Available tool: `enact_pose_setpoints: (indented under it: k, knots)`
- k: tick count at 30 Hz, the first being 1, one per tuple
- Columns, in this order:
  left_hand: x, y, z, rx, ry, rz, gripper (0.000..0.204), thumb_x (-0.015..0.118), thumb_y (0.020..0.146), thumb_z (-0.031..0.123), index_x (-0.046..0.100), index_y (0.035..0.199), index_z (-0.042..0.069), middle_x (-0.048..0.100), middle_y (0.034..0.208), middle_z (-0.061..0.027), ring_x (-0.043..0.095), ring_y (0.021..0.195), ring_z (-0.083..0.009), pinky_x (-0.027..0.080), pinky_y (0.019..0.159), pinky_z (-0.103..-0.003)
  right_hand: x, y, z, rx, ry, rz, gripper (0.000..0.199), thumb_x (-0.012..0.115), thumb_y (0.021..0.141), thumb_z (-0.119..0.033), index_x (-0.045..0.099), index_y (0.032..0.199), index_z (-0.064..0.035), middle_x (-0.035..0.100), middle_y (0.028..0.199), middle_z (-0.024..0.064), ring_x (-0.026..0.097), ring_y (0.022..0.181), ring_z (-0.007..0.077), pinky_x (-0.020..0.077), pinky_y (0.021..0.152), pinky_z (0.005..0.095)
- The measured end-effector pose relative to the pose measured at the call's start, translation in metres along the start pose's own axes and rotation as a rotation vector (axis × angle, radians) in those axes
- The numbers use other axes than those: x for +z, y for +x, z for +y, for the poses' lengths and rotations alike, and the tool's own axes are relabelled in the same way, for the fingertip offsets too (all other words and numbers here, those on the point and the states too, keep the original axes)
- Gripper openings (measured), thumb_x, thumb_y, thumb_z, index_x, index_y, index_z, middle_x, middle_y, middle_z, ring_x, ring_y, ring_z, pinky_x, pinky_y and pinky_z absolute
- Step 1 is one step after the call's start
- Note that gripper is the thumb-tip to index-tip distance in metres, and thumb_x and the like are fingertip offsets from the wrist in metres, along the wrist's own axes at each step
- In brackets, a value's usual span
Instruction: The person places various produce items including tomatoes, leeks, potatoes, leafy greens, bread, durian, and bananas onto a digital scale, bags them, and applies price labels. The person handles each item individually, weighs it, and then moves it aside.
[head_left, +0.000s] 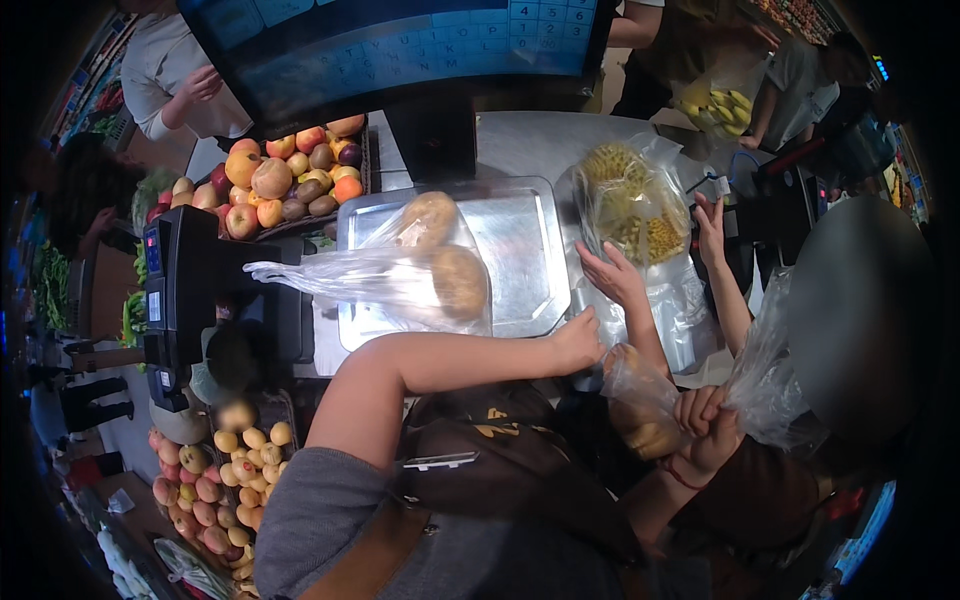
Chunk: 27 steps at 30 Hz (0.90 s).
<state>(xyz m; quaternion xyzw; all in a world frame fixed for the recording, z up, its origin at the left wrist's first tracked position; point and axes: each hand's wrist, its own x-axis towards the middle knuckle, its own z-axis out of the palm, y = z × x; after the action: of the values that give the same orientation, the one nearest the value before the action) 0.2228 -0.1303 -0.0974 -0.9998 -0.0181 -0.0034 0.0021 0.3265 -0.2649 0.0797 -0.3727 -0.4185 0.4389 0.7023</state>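
My left hand [578, 343] is closed at the end of a forearm that crosses in front of the scale tray; what it holds, if anything, is hidden. At the lower right, my right hand [710, 435] grips the gathered neck of a clear plastic bag [640, 410] with yellow-brown produce inside. On the metal scale tray [520, 240] rest clear bags [370, 270] with two large tan, roundish pieces of produce [460, 283]. Right of the tray lies a clear bag of yellow, bumpy fruit [650, 235], next to a co-worker's open hand [612, 270].
A large screen [400, 50] stands behind the tray. A basket of mixed fruit [290, 180] sits at the back left, beside a black machine [180, 290]. The co-worker's other hand [710, 230] is raised at right. Across the counter, someone has bagged bananas [720, 110].
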Motion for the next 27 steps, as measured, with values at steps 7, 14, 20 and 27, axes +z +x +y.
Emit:
enact_pose_setpoints:
  k: [7,14,20,27]
  knots:
    - [-0.077,-0.133,-0.111,-0.965,-1.429,0.67,0.021,0.065,0.073,0.004,0.052,0.09,0.004,0.061,0.074,-0.0033,0.058,0.066,-0.0104,0.046,0.059,-0.023,-0.001,0.0,0.01,0.035,0.019,0.025,0.034,0.041,0.093,-0.033,0.044,0.072,-0.0068,0.033,0.052,-0.002,0.027,0.044,0.0088,0.0257,0.045,0.0227]
    - [-0.032,-0.176,-0.124,-1.186,-0.554,0.631,0.016,0.066,0.069,0.009,0.059,0.084,0.009,0.06,0.078,-0.0021,0.057,0.075,-0.0211,0.044,0.07,-0.036,0.014,0.013,0.013,0.108,0.048,-0.064,0.035,0.042,0.092,-0.034,0.046,0.072,-0.0054,0.033,0.052,-0.0024,0.027,0.043,0.0088,0.0233,0.045,0.0241]
    - [-0.053,-0.189,-0.101,-1.187,-0.044,0.459,0.037,0.066,0.073,0.027,0.057,0.106,0.014,0.036,0.133,-0.0139,0.04,0.113,-0.0315,0.031,0.093,-0.044,0.022,0.016,0.013,0.13,0.04,-0.085,0.033,0.044,0.092,-0.032,0.045,0.073,-0.0046,0.033,0.052,-0.0019,0.027,0.043,0.0089,0.0238,0.045,0.024]
    - [-0.084,-0.276,-0.078,-1.217,-0.416,-0.151,0.127,0.074,0.05,0.06,0.002,0.14,0.008,0.036,0.132,-0.0243,0.038,0.122,-0.0381,0.019,0.103,-0.054,-0.002,-0.003,0.032,0.548,0.037,0.261,0.024,0.059,0.087,-0.017,0.059,0.094,0.0053,0.06,0.082,0.0078,0.054,0.069,0.0117,0.0435,0.065,0.021]
